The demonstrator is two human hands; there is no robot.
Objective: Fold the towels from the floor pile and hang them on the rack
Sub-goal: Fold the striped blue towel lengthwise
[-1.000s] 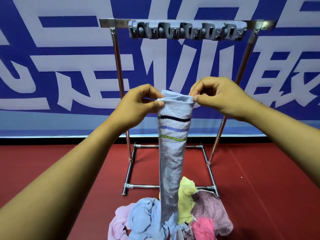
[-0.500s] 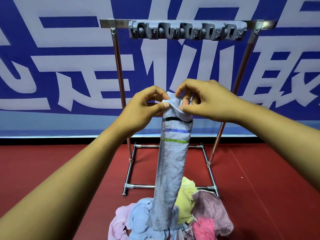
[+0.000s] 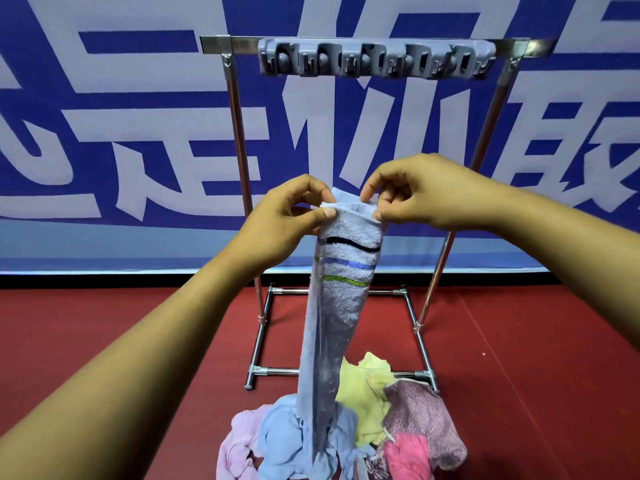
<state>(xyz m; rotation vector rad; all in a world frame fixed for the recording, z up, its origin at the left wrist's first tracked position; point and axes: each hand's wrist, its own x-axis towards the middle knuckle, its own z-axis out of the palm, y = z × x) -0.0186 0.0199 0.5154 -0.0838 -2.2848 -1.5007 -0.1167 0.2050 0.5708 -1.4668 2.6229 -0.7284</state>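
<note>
Left hand: the left hand (image 3: 291, 216) is pinching the top hem of the towel (image 3: 341, 289) at its 9 o'clock corner, thumb lying flat along the hem on the near side, fingers curling behind.
Right hand: the right hand (image 3: 420, 195) is pinching the same hem at its 3 o'clock corner, thumb tip pressing the near layer, forefinger hooking over the far layer.
Towel: pale lavender, folded lengthwise into a narrow strip, it is hanging straight down toward 6 o'clock from both hands. Three stripes are crossing it just under the hem: black, blue, then green. Its lower end is reaching down into the pile.
Pile: the pile (image 3: 374, 427) is lying on the floor at 6 o'clock of the hands, with light blue and pink towels at its 9 o'clock side, a yellow one near the middle, and mauve and bright pink ones at its 3 o'clock side.
Rack: the rack (image 3: 239, 133), a metal frame, is standing behind the hands; its top bar is running across at 12 o'clock, carrying a grey clip holder (image 3: 375, 62).
Floor: the floor (image 3: 536, 358) is red.
Wall: a blue banner (image 3: 121, 133) with large white characters is hanging behind the rack.
</note>
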